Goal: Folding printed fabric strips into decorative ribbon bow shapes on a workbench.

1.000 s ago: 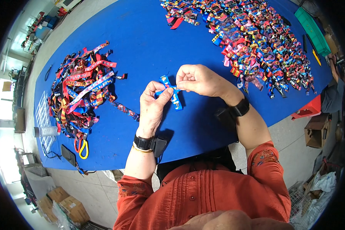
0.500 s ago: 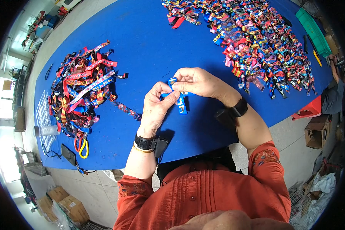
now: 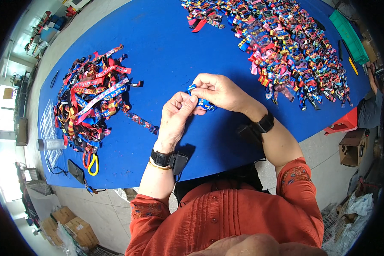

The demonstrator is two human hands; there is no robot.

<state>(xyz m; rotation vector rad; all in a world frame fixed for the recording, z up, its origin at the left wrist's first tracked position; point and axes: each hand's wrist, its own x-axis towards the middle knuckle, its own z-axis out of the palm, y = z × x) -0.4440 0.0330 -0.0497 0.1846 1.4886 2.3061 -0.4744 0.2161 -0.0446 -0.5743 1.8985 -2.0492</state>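
A short blue printed ribbon (image 3: pixel 206 105) is pinched between my two hands above the blue table. My left hand (image 3: pixel 178 112) presses it between thumb and fingers. My right hand (image 3: pixel 219 94) grips its upper part with thumb and forefinger, where a small loop shows. The fingers hide how the ribbon is folded or tied. To the left lies a heap of long printed ribbons (image 3: pixel 94 98) in red, black, blue and yellow. One patterned strip (image 3: pixel 141 123) trails from that heap to beside my left wrist.
A wide spread of small looped ribbon pieces (image 3: pixel 286 51) covers the far right. Scissors with red and yellow handles (image 3: pixel 93 165) lie at the near left, by a clear bottle (image 3: pixel 52 145) and a white wire rack (image 3: pixel 49 121). A green tray (image 3: pixel 349 36) stands at the right edge.
The ribbon's loose end, which hung below the fingers, is now drawn up and bunched against the hands. The left thumb has shifted slightly up toward the right fingertips.
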